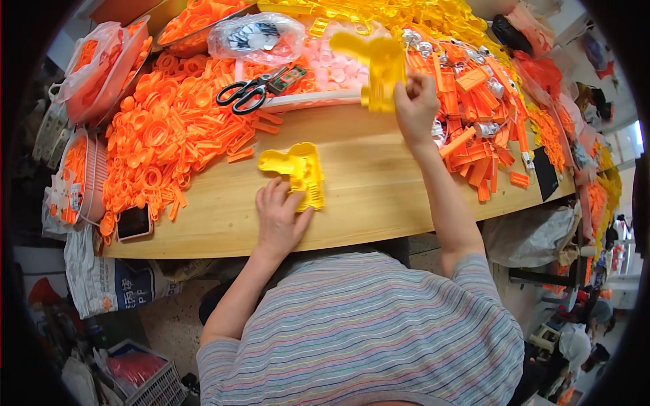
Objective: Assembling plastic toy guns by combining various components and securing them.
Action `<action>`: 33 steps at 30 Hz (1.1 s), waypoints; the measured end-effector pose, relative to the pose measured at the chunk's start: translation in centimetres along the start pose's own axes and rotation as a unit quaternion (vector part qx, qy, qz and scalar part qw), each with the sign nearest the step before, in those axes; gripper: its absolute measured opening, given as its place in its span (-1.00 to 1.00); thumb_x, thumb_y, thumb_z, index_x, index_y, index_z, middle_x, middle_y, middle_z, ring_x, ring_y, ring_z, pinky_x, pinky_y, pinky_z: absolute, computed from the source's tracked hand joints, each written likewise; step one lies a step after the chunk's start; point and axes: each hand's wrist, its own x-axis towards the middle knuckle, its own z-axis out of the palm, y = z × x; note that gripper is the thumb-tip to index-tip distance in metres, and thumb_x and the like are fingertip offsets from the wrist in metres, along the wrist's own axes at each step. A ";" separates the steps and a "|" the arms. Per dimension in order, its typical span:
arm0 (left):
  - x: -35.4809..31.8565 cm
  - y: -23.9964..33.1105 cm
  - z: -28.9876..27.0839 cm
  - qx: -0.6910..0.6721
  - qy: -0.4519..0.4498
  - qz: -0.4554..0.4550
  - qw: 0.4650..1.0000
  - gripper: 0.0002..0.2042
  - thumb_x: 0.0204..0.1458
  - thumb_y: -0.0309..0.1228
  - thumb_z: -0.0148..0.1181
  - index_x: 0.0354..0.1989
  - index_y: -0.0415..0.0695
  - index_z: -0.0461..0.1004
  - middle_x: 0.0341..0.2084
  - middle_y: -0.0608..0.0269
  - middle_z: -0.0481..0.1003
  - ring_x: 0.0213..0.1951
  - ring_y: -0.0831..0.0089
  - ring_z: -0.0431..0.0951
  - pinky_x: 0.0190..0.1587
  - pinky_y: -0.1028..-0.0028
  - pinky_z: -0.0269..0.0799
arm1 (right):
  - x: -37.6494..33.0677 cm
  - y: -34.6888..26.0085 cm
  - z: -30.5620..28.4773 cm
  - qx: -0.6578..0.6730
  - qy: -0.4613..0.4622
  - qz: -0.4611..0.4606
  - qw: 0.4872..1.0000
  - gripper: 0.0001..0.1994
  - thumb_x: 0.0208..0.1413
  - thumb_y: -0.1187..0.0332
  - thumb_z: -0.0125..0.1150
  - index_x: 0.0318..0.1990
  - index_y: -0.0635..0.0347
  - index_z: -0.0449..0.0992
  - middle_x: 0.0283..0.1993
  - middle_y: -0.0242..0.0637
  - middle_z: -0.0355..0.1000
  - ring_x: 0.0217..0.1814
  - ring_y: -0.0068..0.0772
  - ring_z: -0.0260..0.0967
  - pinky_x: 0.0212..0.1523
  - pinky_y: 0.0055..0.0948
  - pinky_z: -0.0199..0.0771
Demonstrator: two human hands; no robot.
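Observation:
A hollow yellow plastic shell half (309, 174), with a rounded arm sticking out to its left, lies on the wooden table in front of me. My left hand (279, 215) rests at its lower left edge, fingers apart and touching it rather than wrapped round it. Raised to the right, my right hand (417, 108) pinches a second yellow shell piece (384, 71) by its right side. That piece is slightly blurred and hides part of the white tray (311, 99) behind it.
Heaps of small orange parts (156, 128) cover the left. Orange blocks with silvery-white fittings (477, 101) lie on the right. Black-handled scissors (245, 93) and a small circuit board (286, 80) sit by the tray. A phone (135, 222) lies at the left edge; yellow parts (420, 20) pile up behind.

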 end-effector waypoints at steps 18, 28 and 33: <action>-0.4 0.2 -0.2 -0.009 0.019 -0.049 0.999 -0.66 -0.17 -0.41 0.38 -0.17 -0.19 0.51 -0.01 -0.05 0.34 0.16 -0.03 0.26 0.23 0.10 0.09 | -5.6 -0.5 -5.5 -0.214 -0.150 -0.062 0.963 -0.71 0.02 0.37 0.34 -0.13 0.27 0.47 -0.52 -0.22 0.45 -0.56 -0.39 0.40 -0.50 -0.38 0.40; -0.2 0.2 -0.1 -0.013 0.024 -0.043 0.999 -0.66 -0.17 -0.41 0.38 -0.17 -0.19 0.52 0.00 -0.05 0.33 0.16 -0.03 0.26 0.23 0.11 0.10 | 4.9 2.6 -6.5 -0.454 -0.146 -0.077 0.876 -0.53 -0.02 0.15 0.35 0.01 0.19 0.44 0.00 -0.10 0.40 0.00 -0.07 0.45 -0.11 -0.16 0.53; -0.2 0.2 -0.2 -0.016 0.024 -0.041 0.999 -0.67 -0.17 -0.41 0.38 -0.18 -0.19 0.51 0.00 -0.06 0.33 0.16 -0.03 0.27 0.23 0.11 0.10 | 5.4 5.4 -6.2 -0.481 -0.135 -0.067 0.864 -0.58 0.01 0.13 0.32 -0.01 0.10 0.47 0.04 -0.21 0.39 -0.08 -0.08 0.49 -0.15 -0.15 0.54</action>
